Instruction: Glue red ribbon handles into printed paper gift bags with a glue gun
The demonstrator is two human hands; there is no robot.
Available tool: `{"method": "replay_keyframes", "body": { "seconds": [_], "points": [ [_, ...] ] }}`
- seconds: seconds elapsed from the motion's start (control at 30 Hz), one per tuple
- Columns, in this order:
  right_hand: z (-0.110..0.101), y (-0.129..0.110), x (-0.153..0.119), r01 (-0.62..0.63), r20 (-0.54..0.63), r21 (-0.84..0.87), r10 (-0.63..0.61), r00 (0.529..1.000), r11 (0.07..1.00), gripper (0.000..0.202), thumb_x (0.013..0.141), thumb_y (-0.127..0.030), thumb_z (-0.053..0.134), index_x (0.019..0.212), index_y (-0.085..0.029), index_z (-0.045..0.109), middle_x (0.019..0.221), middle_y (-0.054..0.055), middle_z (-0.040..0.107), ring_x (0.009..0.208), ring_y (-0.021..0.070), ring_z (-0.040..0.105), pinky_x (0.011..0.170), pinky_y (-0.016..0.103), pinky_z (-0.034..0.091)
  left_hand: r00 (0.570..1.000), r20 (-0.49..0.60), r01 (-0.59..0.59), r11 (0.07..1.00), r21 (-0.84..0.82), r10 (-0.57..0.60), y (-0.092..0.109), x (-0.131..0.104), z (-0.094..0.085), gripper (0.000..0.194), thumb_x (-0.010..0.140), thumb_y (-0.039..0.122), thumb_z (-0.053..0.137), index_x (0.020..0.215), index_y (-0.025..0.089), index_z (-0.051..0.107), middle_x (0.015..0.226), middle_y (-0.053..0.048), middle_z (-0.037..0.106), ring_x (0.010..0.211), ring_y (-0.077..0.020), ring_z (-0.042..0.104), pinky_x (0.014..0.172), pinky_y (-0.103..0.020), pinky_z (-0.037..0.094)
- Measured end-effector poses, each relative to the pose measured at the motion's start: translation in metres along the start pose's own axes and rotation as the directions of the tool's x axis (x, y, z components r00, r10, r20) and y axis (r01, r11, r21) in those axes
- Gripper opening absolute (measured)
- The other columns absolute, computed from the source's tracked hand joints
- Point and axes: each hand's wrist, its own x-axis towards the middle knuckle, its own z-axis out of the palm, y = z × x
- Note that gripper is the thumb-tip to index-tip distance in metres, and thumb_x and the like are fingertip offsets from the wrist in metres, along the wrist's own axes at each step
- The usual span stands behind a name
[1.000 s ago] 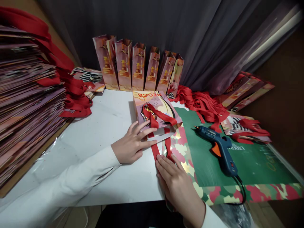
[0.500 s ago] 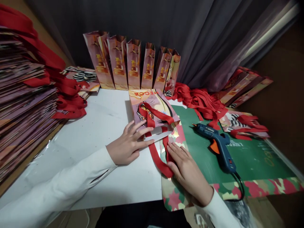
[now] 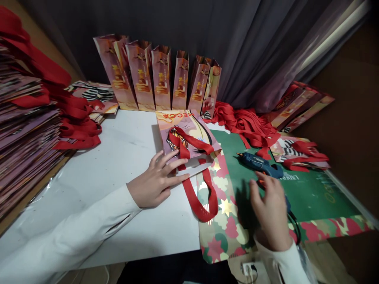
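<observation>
A paper gift bag [image 3: 189,136] with a butterfly print lies on the white table, its open mouth toward me. One red ribbon handle [image 3: 195,145] rests across its front; the other ribbon handle [image 3: 204,211] loops out from the mouth onto a camouflage-patterned sheet edge. My left hand [image 3: 155,177] lies spread with its fingers on the bag's mouth and ribbon. Above the green sheet, my right hand [image 3: 271,209] is raised with fingers apart, nothing visible in it. Partly behind that hand is a blue glue gun [image 3: 260,165]; its grip is mostly hidden.
Several finished-looking bags [image 3: 161,79] stand in a row at the back. Piled red ribbons [image 3: 242,122] lie right of them. Stacked flat bags [image 3: 26,130] rise at the left. More bags [image 3: 302,106] lean at the right, near a flat bag [image 3: 299,152] with ribbon.
My right hand has lifted off the ribbon loop and moved right to the glue gun. My left hand stays on the bag. The view has shifted slightly.
</observation>
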Motion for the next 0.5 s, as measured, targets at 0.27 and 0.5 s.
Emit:
{"method": "replay_keyframes", "body": {
  "seconds": [0.27, 0.5],
  "points": [
    [-0.004, 0.091, 0.029, -0.325, 0.314, -0.241, 0.39, 0.865, 0.915, 0.056, 0.083, -0.06, 0.046, 0.086, -0.008, 0.065, 0.076, 0.018, 0.064, 0.07, 0.0302, 0.062, 0.064, 0.04, 0.048, 1.0, -0.013, -0.005, 1.0, -0.011, 0.005, -0.001, 0.0, 0.001, 0.066, 0.073, 0.011, 0.054, 0.136, 0.032, 0.051, 0.151, -0.008, 0.032, 0.143, -0.0395, 0.017, 0.112, -0.066, 0.012],
    [-0.029, 0.068, 0.038, -0.713, 0.507, 0.302, 0.527, 0.682, 0.633, 0.046, 0.058, -0.05, 0.079, 0.087, -0.019, 0.063, 0.071, 0.006, 0.069, 0.064, 0.023, 0.066, 0.055, 0.031, 0.051, 1.0, -0.012, 0.003, 1.0, -0.009, -0.003, 0.0, 0.0, 0.0, 0.063, 0.074, 0.012, 0.053, 0.133, 0.032, 0.053, 0.151, -0.007, 0.032, 0.144, -0.0381, 0.015, 0.112, -0.065, 0.013]
  ]
}}
